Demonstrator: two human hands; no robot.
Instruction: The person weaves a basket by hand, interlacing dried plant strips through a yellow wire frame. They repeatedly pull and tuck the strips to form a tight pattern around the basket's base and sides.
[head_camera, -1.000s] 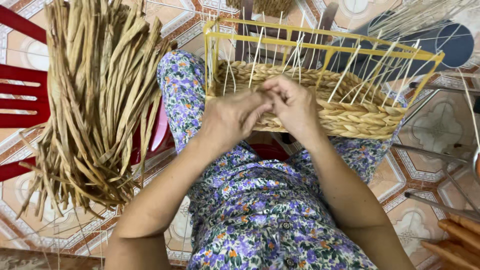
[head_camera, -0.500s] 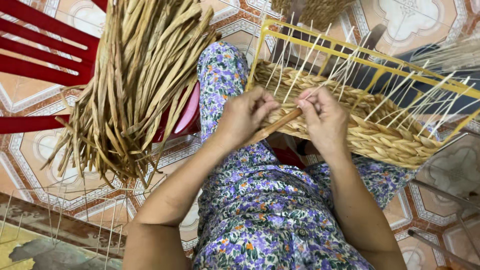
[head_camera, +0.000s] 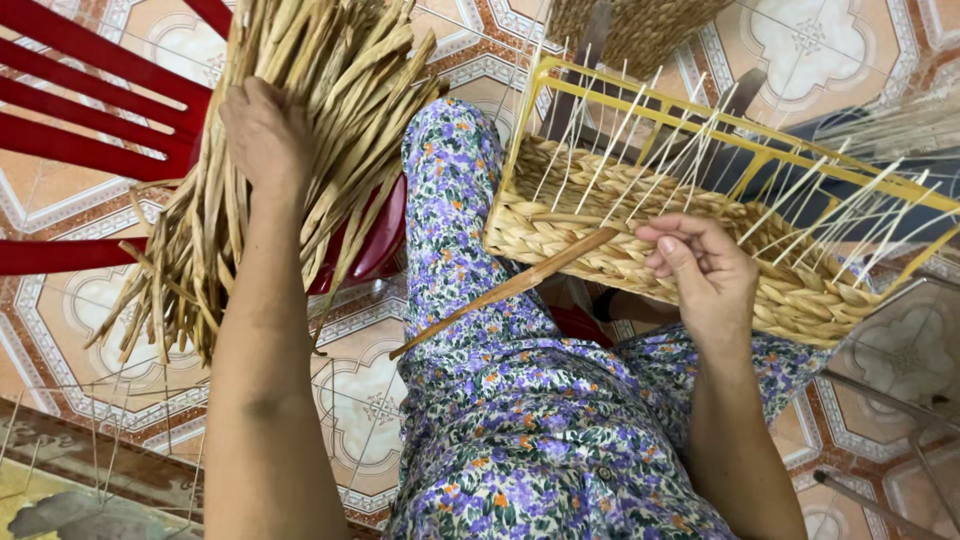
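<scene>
Left hand (head_camera: 262, 135) spread on the straw bundle (head_camera: 290, 150) over the red chair (head_camera: 90, 120). Right hand (head_camera: 700, 275) pinches a loose strand (head_camera: 505, 290) at the basket (head_camera: 640, 240) on the lap. Strand looks light, pliable, likely brittle; grip near the weave.

Both forearms bare, no sleeves, watch or rings seen. Legs covered by thin floral-print trousers (head_camera: 540, 430): white ground, purple, blue, orange blossoms, green leaves.

Open tiled floor (head_camera: 365, 400) lies at seven o'clock; straw bundle (head_camera: 290, 130) blocks eleven o'clock, upright wires (thin, closely spaced) of the yellow frame (head_camera: 740, 125) bar two o'clock above the woven basket (head_camera: 600, 230).
</scene>
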